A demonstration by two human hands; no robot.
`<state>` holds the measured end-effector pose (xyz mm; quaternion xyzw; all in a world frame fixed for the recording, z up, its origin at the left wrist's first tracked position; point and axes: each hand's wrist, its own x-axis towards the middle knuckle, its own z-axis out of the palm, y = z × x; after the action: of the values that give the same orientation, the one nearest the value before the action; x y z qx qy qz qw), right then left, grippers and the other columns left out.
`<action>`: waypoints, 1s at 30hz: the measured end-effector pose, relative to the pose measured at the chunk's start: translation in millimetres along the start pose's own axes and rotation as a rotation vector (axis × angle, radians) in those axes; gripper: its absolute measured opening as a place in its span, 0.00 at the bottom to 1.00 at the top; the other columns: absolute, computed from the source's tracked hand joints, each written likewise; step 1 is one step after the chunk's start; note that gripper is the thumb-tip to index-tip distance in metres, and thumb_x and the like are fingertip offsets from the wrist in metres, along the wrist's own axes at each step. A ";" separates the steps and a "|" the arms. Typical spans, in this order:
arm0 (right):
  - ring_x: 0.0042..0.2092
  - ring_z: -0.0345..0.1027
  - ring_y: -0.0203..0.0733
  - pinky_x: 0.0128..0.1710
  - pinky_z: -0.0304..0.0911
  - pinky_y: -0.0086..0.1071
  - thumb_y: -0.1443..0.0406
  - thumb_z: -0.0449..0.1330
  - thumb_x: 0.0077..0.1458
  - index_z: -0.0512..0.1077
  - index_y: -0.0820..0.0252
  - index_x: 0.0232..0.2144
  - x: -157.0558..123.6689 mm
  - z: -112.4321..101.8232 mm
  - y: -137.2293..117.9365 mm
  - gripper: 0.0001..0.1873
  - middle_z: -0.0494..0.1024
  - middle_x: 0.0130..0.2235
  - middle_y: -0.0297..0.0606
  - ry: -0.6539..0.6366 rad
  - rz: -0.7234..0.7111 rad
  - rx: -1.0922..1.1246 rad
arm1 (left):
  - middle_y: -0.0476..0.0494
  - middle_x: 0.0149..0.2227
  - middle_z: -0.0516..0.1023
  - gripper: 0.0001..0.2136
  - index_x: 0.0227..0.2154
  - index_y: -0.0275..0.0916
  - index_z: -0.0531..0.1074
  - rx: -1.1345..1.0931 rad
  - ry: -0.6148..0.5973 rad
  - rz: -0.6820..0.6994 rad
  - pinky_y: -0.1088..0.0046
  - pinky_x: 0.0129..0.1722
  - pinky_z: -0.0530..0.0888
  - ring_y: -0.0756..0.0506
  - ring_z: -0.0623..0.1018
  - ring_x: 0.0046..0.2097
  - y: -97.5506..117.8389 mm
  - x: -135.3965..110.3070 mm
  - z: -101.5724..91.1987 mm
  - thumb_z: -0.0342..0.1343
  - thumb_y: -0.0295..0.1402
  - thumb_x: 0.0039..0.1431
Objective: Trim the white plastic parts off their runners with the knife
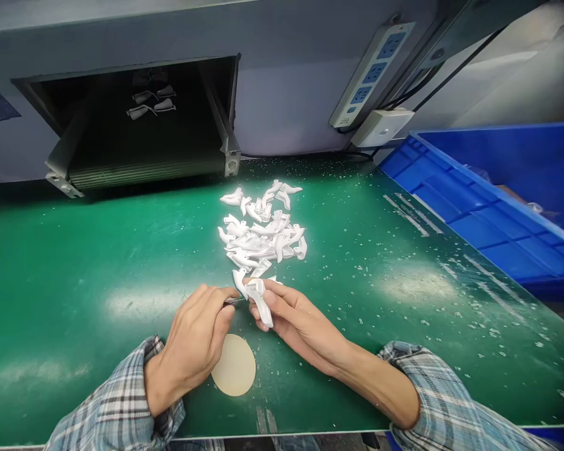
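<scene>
Head: right fingers [282, 307] grip white part [263, 308]; bin [470, 203] contents unclear

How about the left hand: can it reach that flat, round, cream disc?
Probably yes: the left hand is near the cream disc and nothing seems in between, though it seems to grip something thin.

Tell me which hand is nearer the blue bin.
Right. The right hand holds a white part left of the blue bin; the left hand is farther left, farther from it.
</scene>
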<state>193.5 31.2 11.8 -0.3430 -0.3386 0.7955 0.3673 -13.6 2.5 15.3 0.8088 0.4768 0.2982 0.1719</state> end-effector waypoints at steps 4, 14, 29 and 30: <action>0.34 0.60 0.37 0.37 0.63 0.29 0.54 0.70 0.56 0.80 0.58 0.43 1.8 0.9 1.1 0.17 0.71 0.33 0.35 0.021 -0.004 0.086 | 0.44 0.38 0.73 0.11 0.51 0.40 0.69 -0.033 -0.031 -0.005 0.68 0.38 0.69 0.45 0.71 0.38 3.2 0.2 2.3 0.44 0.31 0.74; 0.44 0.69 0.43 0.49 0.65 0.36 0.52 0.68 0.57 0.78 0.54 0.50 2.3 -0.5 2.5 0.21 0.80 0.44 0.40 0.022 -0.015 0.025 | 0.43 0.38 0.72 0.15 0.56 0.40 0.68 0.114 -0.072 -0.011 0.69 0.35 0.71 0.45 0.73 0.38 6.5 -2.2 3.8 0.42 0.35 0.75; 0.39 0.67 0.40 0.48 0.65 0.35 0.54 0.69 0.56 0.79 0.54 0.47 2.6 1.2 8.7 0.19 0.78 0.38 0.37 0.008 -0.001 0.125 | 0.45 0.38 0.72 0.16 0.54 0.42 0.69 0.068 -0.167 -0.073 0.72 0.34 0.74 0.47 0.77 0.34 8.4 -1.1 -0.3 0.39 0.38 0.76; 0.38 0.66 0.39 0.46 0.65 0.34 0.54 0.69 0.56 0.80 0.54 0.46 2.5 2.0 9.3 0.18 0.78 0.36 0.35 0.012 0.000 0.136 | 0.46 0.38 0.72 0.16 0.55 0.42 0.69 0.092 -0.161 -0.066 0.72 0.34 0.74 0.48 0.77 0.34 8.0 -1.6 0.7 0.39 0.38 0.76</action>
<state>187.5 28.0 4.8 -0.3219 -0.2815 0.8147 0.3917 -8.5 -2.8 18.7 0.8210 0.5012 0.2042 0.1821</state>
